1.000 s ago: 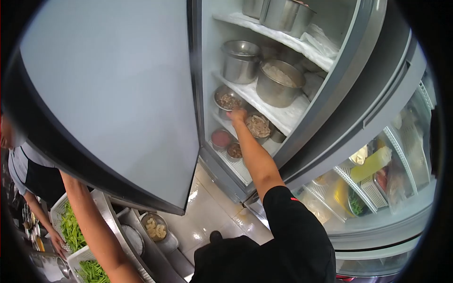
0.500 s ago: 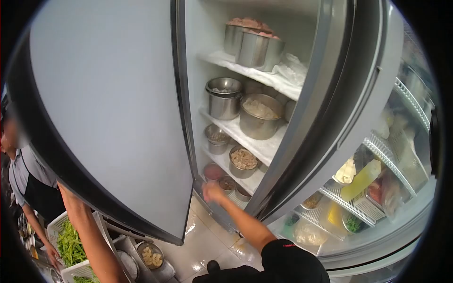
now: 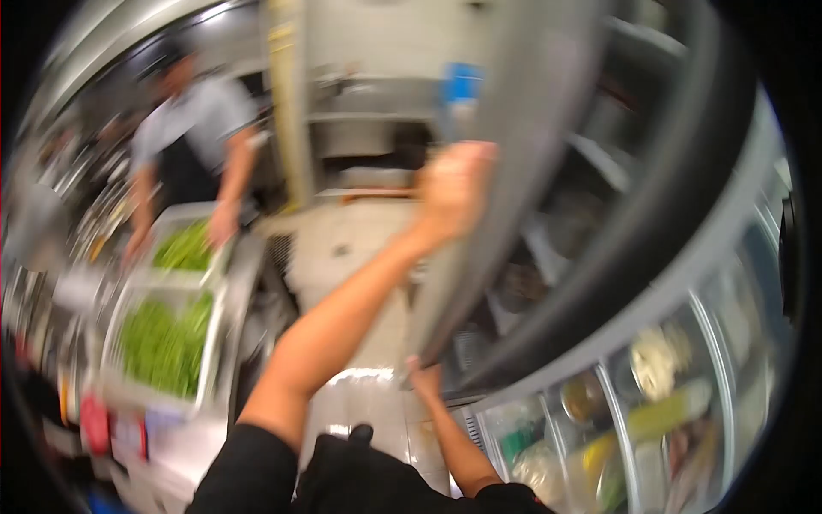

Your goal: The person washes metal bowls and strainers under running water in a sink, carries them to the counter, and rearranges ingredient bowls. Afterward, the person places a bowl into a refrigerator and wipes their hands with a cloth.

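My left hand is at the outer edge of the grey fridge door, which stands partly closed; motion blur hides its exact finger shape. Lower down, my right hand is beside the bottom edge of the same door, small and blurred, with its fingers hard to make out. Behind the narrowed opening, the fridge shelves show only as dark, smeared shapes.
At the left, a person in a dark apron stands with both hands at a white basket of green vegetables. A second vegetable basket is nearer. A glass-fronted display fridge holds food at the lower right.
The wide-open fridge door has swung toward closed, and the view has turned left. My left hand has come up to the door's edge; my right hand has left the shelf area.
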A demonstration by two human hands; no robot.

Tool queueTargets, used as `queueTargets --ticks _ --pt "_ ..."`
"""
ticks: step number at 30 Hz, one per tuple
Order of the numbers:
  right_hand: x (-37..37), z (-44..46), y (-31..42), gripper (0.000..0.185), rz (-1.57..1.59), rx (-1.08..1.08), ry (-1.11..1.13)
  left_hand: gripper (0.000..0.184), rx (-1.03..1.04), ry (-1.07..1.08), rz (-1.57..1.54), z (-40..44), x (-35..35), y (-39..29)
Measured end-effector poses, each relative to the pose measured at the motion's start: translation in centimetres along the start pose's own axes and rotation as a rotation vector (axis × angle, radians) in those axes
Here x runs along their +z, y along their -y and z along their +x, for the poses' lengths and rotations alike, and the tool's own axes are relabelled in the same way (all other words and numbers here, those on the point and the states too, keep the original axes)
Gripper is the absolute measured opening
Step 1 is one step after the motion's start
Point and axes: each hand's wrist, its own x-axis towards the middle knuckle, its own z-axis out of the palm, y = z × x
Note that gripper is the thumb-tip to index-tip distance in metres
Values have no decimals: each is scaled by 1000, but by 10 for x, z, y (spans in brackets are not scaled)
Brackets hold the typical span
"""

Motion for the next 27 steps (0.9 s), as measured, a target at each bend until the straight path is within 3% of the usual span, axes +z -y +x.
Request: queueTargets --ticks 1,2,3,5,6,7,8,11,12,13,14,17,19,21,23,24,26,27 --pt "-27 -35 41 64 59 -94 -147 24 -3 19 -154 -7 -2 -18" --pt "-30 -27 22 71 -22 -87 -194 22 -162 211 11 -28 3 -22" --pt "-33 -19 5 78 -103 -77 -241 27 -323 281 -113 -42 -10 -43" --pt "-44 -9 -9 88 -205 130 -220 30 -486 284 -330 -102 -19 -53" --pt "-44 12 -34 85 -227 89 -225 35 -379 371 -206 -134 -29 -53" --pt "-44 39 -66 83 -204 105 -214 34 -462 551 -291 -158 -48 -59" --pt "-54 14 -34 82 -53 188 -239 32 -557 765 -377 -186 -57 -60" --pt "-80 44 -89 83 137 1 -129 33 -537 1220 -542 -247 -100 -101" --pt "-87 49 -85 86 -250 44 -222 42 -691 1310 -550 -257 -123 -118" --pt "-87 6 -35 89 -150 123 -259 51 -783 1368 -499 -261 -146 -136" --pt "-81 16 -47 90 -36 180 -263 59 -828 1356 -478 -270 -165 -149" --pt "-66 8 -44 81 66 240 -237 60 -895 1256 -400 -266 -234 -196" --pt "-60 -11 -31 60 57 321 324 59 -1273 1063 -520 -256 -281 -221" --pt "-31 -70 34 35 -13 108 439 55 -1386 937 -625 -282 -329 -228" --pt "24 -113 66 23 71 -201 629 51 -1429 789 -554 -294 -381 -255" --pt "55 -155 99 20 80 -225 668 51 -1428 783 -552 -298 -402 -274" --pt "111 -219 144 19 -75 -493 893 52 -1300 587 -422 -301 -446 -314" --pt "139 -254 164 21 8 -607 1011 52 -1294 584 -411 -309 -468 -330"
